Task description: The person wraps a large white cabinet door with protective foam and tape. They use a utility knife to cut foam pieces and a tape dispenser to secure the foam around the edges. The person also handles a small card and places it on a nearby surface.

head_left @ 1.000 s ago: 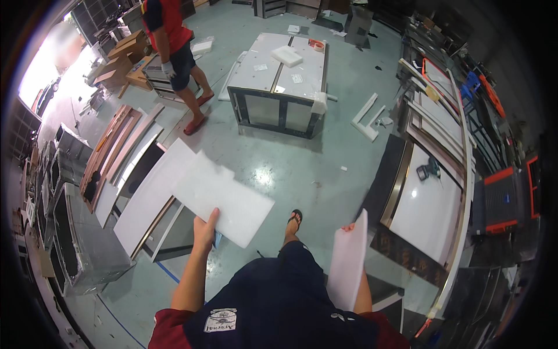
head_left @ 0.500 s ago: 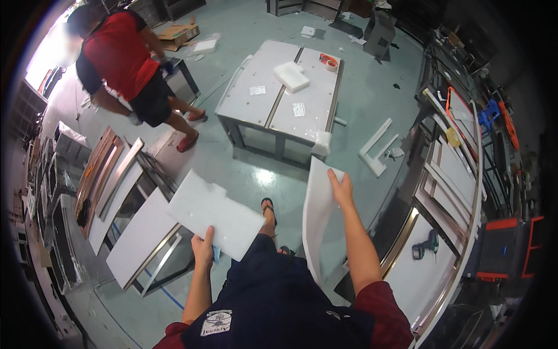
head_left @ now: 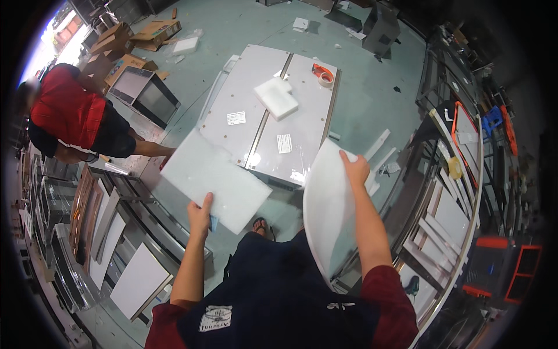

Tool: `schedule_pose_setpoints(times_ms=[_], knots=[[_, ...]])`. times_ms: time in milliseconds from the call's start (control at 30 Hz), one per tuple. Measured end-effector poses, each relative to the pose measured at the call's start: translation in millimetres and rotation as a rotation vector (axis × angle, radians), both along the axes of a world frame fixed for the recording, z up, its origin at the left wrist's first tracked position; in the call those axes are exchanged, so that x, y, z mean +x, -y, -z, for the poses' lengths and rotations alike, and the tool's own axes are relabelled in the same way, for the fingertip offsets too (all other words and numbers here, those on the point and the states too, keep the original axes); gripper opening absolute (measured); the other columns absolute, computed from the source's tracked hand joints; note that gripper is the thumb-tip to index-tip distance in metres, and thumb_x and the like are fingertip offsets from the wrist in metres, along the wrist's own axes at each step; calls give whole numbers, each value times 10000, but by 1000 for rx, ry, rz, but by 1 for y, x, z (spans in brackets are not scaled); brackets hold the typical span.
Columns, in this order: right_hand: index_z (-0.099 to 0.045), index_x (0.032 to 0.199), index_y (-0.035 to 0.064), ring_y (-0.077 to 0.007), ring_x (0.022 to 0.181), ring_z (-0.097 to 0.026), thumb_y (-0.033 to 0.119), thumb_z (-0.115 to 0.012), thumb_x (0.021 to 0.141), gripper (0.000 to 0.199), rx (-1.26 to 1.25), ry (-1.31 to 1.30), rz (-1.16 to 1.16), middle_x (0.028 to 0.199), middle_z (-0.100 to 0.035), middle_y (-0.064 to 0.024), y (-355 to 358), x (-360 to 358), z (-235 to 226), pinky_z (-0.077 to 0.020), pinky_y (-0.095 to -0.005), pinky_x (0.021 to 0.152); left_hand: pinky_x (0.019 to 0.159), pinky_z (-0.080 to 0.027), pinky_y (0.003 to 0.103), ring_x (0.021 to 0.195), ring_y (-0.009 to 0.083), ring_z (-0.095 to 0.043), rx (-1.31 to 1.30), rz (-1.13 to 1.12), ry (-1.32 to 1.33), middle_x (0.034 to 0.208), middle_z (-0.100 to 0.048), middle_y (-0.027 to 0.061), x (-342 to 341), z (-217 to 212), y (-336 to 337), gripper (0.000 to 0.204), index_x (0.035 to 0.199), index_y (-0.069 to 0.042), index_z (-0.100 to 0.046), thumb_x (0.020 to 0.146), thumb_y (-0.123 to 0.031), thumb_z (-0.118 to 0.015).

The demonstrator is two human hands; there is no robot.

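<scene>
My left hand (head_left: pixel 199 216) grips the lower edge of a flat white foam sheet (head_left: pixel 218 177), thumb on top; the sheet has a notched far edge. A small blue patch (head_left: pixel 214 224) shows beside those fingers. In my right hand (head_left: pixel 356 170) is the upper edge of a second white foam sheet (head_left: pixel 328 198), which hangs down and bows along my right side. Just beyond both sheets stands a low cabinet (head_left: pixel 235 96) with light panels on top. On it lie notched white foam pieces (head_left: pixel 278 99), an orange tape dispenser with a roll (head_left: pixel 323 75) and a paper label (head_left: pixel 283 143).
A person in red and black (head_left: pixel 72 110) bends at the left, near a small metal cabinet (head_left: pixel 145 96) and cardboard boxes (head_left: pixel 156 32). Leaning panels (head_left: pixel 139 279) stand at my left. On the right is a rack of panels (head_left: pixel 444 232) with a drill (head_left: pixel 412 285). Foam strips (head_left: pixel 381 145) lie on the floor.
I have come closer to the cabinet, both foam sheets still in my hands. The right sheet has turned and shows more of its face. The other person has shifted left and bent lower.
</scene>
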State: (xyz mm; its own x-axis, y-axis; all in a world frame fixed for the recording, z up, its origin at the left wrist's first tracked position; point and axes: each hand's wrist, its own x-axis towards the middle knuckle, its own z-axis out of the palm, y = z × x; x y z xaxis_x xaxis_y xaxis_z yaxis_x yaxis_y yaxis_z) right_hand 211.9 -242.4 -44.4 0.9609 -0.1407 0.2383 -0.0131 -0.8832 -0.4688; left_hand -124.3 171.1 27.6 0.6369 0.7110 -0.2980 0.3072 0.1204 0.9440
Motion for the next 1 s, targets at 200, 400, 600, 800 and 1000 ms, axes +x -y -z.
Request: schedule_pose_setpoints(times_ms=[200,400,600,800,1000], knots=[[-694,758,-43,-463,785,-685,719,-750,740,764,-74,-29,-66,783,-701,-264,-29,221,64,-531,-536,755,799,-533,320,883,176,-669,74,-343,-65,1010,-731,125,35,11,18,436,1110,82,-676,945,-312,-759],[-726,870,-20,-434,891,-713,715,-709,792,740,-15,-351,16,927,-734,-244,-85,345,171,-557,-513,831,881,-520,331,979,193,-653,44,-687,-186,1136,-696,148,85,37,149,450,1192,91,-621,969,-283,-734],[-717,1073,-15,-407,1012,-712,665,-611,904,709,14,-621,293,1110,-728,-214,-92,373,226,-577,-505,848,927,-503,330,1024,190,-643,-137,-725,-330,1155,-690,145,134,42,246,448,1226,91,-613,977,-265,-723],[-687,1164,-30,-429,1039,-697,657,-581,929,734,-13,-613,262,1120,-721,-242,-76,289,270,-571,-507,863,907,-520,333,1005,189,-664,-188,-562,-321,1145,-709,132,188,94,249,425,1215,98,-630,963,-227,-736],[-667,1206,-66,-433,1101,-672,621,-576,948,740,72,-684,246,1191,-690,-282,-64,276,312,-541,-505,929,901,-536,352,1026,222,-685,-132,-30,-282,1174,-720,158,314,251,198,444,1231,55,-647,918,-233,-771]])
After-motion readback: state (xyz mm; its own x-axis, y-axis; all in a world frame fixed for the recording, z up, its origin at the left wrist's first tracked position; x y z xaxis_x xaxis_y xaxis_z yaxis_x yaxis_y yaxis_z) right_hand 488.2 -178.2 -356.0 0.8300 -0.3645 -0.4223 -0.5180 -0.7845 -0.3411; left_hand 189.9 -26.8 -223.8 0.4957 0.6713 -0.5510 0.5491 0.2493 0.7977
